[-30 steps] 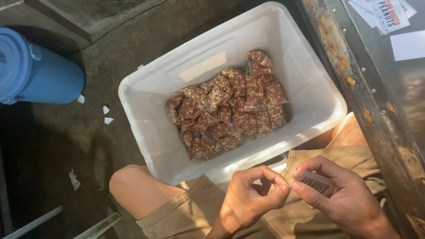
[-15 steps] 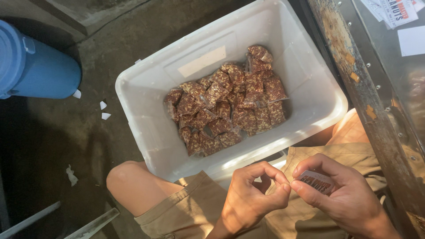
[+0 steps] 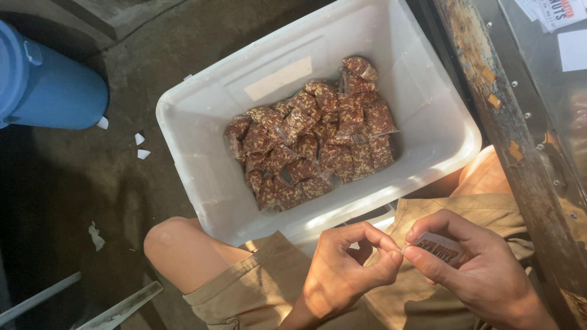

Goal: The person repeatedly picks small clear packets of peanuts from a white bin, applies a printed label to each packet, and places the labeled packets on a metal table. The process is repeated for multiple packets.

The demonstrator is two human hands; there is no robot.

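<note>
Below the white tub (image 3: 202,177), the right hand (image 3: 477,275) grips a small packet (image 3: 441,247); the left hand (image 3: 345,272) pinches its end.

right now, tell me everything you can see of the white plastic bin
The white plastic bin is a rectangular, open-topped tub with rounded corners, a rolled rim and smooth, slightly translucent walls. It sits tilted in view on the dark ground, just ahead of the person's knees, one rim edge close to the khaki shorts. A pale rectangular label shows on an inner wall. Its floor holds a heap of small clear packets of reddish-brown nuts. Neither hand touches it.
</note>
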